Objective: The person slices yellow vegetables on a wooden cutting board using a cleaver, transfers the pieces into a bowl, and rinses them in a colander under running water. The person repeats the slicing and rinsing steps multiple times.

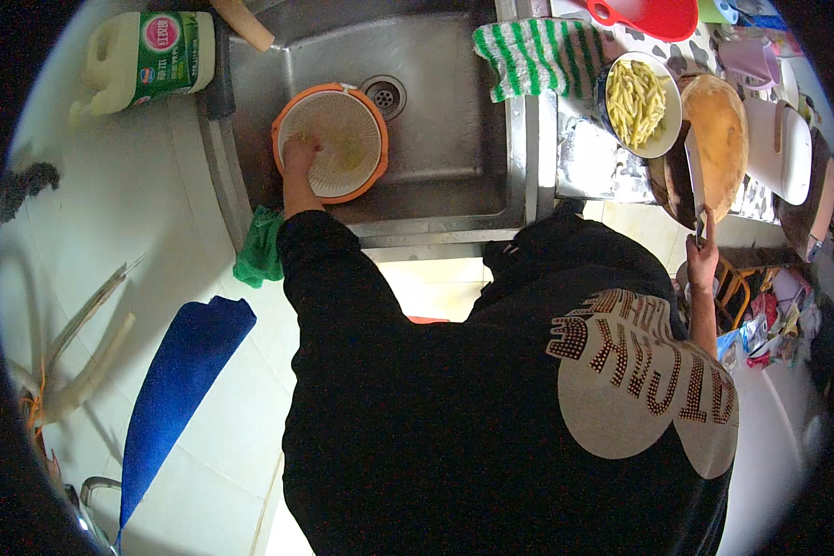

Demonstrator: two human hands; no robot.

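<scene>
My left hand (301, 163) reaches over the near left rim of a round orange and white plastic strainer basket (385, 149) in the steel sink. A few blurred yellow-green pieces (351, 153) lie inside it; whether the fingers pinch any is unclear. At the right, my right hand (702, 258) is closed around the handle of a kitchen knife (695, 167), index finger extended. The blade lies along the left part of a round wooden cutting board (719, 139). Left of the board, a white bowl (675, 104) holds yellowish-green cut strips (636, 104).
A green-and-white striped cloth (535, 55) lies by the sink's right edge (532, 160). Beyond the bowl is a red plastic utensil (660, 15). A detergent jug (156, 59) stands at the upper left, a green cloth (259, 247) at the near left sink corner. A white container (778, 149) borders the board.
</scene>
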